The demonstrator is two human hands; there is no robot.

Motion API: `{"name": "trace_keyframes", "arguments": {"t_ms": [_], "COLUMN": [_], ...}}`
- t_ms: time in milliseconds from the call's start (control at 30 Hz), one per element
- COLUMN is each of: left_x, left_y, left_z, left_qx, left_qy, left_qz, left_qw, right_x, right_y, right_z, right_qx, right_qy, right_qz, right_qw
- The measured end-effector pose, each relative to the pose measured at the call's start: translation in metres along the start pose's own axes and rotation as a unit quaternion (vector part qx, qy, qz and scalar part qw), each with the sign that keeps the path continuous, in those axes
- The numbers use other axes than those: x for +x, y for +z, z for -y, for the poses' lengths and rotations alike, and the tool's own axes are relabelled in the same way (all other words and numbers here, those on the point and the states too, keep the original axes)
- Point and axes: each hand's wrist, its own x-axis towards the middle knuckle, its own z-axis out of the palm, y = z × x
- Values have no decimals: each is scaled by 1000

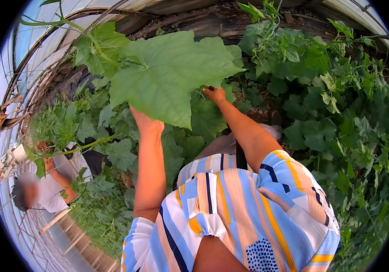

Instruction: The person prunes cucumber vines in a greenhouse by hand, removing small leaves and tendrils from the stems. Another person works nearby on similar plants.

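A large lobed green leaf (170, 73) of a climbing vine spreads in front of me and covers the fingers of my left hand (147, 120); only the back of that hand and the wrist show below its edge. To the right of the leaf, my right hand (215, 93) has its fingers bent close to a thin green tendril or stem among lower leaves. Whether it grips the stem is not clear. A vine stem (89, 35) with smaller leaves comes in from the upper left, beside the large leaf.
Dense vine foliage (320, 132) fills the right side. At the left, a co-worker (48, 180) in a light shirt has both hands raised by another vine stem (85, 146). Bent poles and plastic sheeting (31, 51) arch along the left. Dark ground sheeting (194, 20) lies beyond the plants.
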Motion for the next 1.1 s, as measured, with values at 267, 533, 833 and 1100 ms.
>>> {"name": "trace_keyframes", "arguments": {"t_ms": [267,533,833,1100], "left_x": [-5,-2,51,57], "left_y": [-8,11,17,38], "left_z": [10,-26,-89,-63], "left_qx": [-88,-109,-169,-214], "left_qy": [-73,-34,40,98], "left_qz": [-98,-104,90,-8], "left_qw": [989,988,981,972], "right_x": [-5,-45,-131,-232], "right_y": [-30,-81,-172,-163], "right_z": [0,-40,83,217], "right_qx": [-104,145,-115,-122], "right_qy": [-49,166,-183,-294], "right_qz": [135,123,211,391], "right_qw": [984,968,953,864]}}
